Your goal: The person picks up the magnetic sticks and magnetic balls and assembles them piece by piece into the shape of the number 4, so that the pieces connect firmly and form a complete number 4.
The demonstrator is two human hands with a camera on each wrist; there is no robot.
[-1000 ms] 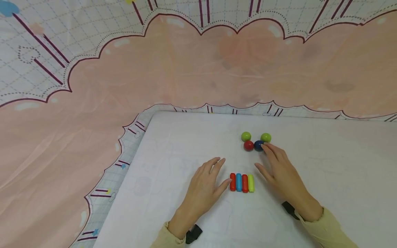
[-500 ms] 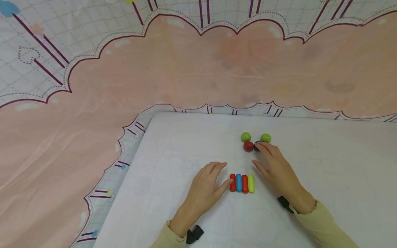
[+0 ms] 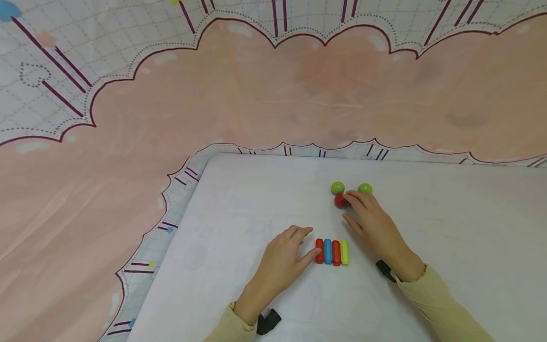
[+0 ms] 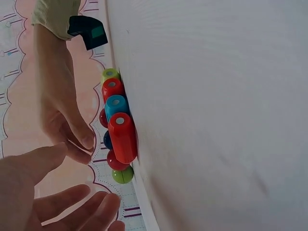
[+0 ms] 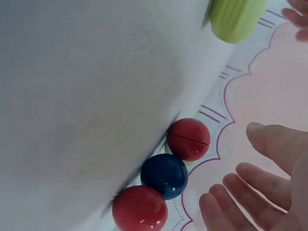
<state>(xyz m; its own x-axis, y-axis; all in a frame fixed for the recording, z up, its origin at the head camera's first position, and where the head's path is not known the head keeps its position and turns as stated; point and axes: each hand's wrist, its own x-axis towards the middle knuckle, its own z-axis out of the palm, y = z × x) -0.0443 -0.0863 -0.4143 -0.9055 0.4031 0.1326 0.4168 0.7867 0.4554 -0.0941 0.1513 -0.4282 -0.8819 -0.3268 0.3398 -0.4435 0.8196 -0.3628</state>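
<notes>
My left hand hovers loosely over the white tabletop, its thumb tip overlapping the nearest red rod in the head view. Beside that rod lie a blue rod, another red rod and a yellow-green rod, side by side. Farther back, my right hand reaches over the balls with relaxed fingers, holding nothing. A red ball shows by its fingertips, and two green balls sit behind. The right wrist view shows a dark blue ball between two red balls; the hand hides it from the head camera.
The white tabletop has its far and left edges in view. Beyond it spreads a peach patterned cloth with scalloped borders. A black wrist strap mount sits at the left wrist.
My right hand has shifted left and slightly away from me, now covering the dark blue ball in the head view. The left index finger has lowered slightly; rods and visible balls stay put.
</notes>
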